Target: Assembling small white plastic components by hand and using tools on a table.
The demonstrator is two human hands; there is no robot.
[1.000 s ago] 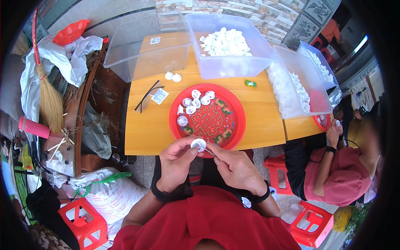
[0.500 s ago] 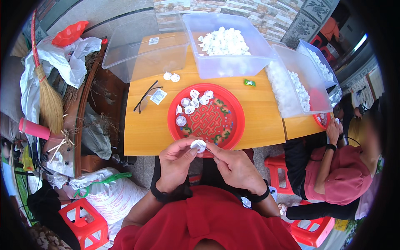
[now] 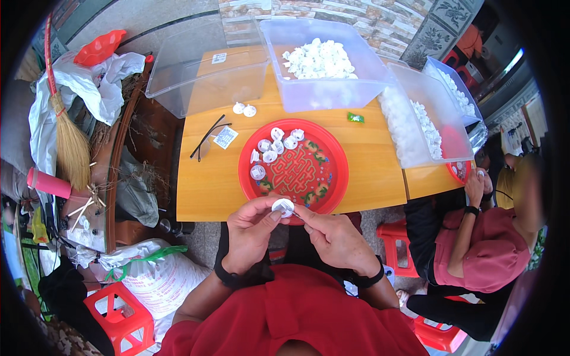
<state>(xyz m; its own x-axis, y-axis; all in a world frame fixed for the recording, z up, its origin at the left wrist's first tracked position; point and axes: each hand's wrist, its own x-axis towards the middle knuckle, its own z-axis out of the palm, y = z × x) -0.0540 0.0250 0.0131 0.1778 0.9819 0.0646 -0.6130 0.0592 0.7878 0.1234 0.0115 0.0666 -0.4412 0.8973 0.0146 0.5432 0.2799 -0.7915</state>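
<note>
A small round white plastic part (image 3: 284,206) is pinched between the thumb and fingers of my left hand (image 3: 249,234), above the near rim of a red round tray (image 3: 341,178). Closed at the part's right edge, my right hand (image 3: 343,238) has its index finger and thumb around something thin that I cannot make out. Several similar white and clear parts (image 3: 277,146) lie in the left and far side of the tray, which has a printed pattern on its bottom.
Past the tray stands a clear bin (image 3: 332,98) of white parts. Folded glasses (image 3: 209,137), a printed card (image 3: 225,137), two loose white parts (image 3: 244,110) and a green packet (image 3: 355,118) lie on the wooden table (image 3: 380,172). A co-worker (image 3: 481,249) sits at the right.
My hands and the white part have barely moved. At the right, the co-worker's hands and legs have shifted slightly.
</note>
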